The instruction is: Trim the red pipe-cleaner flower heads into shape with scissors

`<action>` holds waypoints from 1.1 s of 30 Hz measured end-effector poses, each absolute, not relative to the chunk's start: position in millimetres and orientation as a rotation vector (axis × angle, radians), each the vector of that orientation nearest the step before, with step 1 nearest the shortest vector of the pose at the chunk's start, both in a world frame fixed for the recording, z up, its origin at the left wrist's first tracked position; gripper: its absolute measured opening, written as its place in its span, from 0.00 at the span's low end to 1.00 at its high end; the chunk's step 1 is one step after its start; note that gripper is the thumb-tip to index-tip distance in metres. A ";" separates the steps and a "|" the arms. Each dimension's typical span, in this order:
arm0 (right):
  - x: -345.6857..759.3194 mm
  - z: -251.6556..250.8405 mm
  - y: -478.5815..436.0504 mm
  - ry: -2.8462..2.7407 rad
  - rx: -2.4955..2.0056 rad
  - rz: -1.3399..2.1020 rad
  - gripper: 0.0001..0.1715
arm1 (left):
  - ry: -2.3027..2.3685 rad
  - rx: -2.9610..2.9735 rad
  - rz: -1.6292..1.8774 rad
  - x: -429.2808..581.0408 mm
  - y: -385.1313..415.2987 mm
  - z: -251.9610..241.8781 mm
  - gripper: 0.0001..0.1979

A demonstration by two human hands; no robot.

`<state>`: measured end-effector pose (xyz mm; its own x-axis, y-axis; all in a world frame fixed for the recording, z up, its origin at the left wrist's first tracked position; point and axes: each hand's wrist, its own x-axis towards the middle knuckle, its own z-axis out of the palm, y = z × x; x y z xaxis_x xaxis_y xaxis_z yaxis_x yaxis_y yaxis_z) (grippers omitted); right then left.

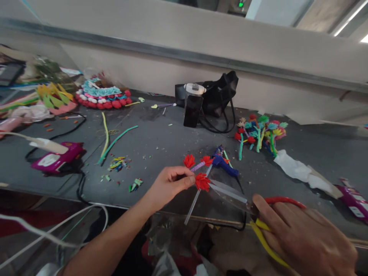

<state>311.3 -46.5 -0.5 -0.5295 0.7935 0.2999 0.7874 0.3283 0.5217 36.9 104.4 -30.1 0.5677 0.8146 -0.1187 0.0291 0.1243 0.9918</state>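
The left hand [169, 186] has thumb and fingers pinched on a sprig [202, 182] — red flowers with a purple stem — above the tabletop [161, 138], near its front edge. The right hand [304, 234] is closed around the red and yellow handles of the scissors [230, 190], their blades parted and pointing at the nearest flower; whether they touch it, I cannot tell. A blue glue gun [227, 166] lies just beyond. Farther back are a flower bunch [261, 132], a phone [192, 111] against a cup [194, 89], and a black bag [220, 96].

One head-worn camera looks forward and down, across the nearby table [169, 140] toward the wall [138, 65]
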 end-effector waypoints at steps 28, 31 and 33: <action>310.3 -2.1 -50.1 2.547 1.511 0.998 0.19 | 0.783 1.349 0.672 38.1 101.7 -25.2 0.12; 311.3 -2.1 -50.0 2.576 1.486 0.999 0.19 | 0.788 1.353 0.668 38.0 101.6 -26.9 0.13; 311.7 -1.3 -50.2 2.575 1.479 1.022 0.18 | 0.776 1.361 0.667 38.1 101.7 -27.4 0.13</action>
<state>311.7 -50.2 -1.3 -0.5565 0.7727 0.3055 0.7719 0.3447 0.5342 38.1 101.7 -27.4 0.5911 0.8007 -0.0976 0.0239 0.1035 0.9943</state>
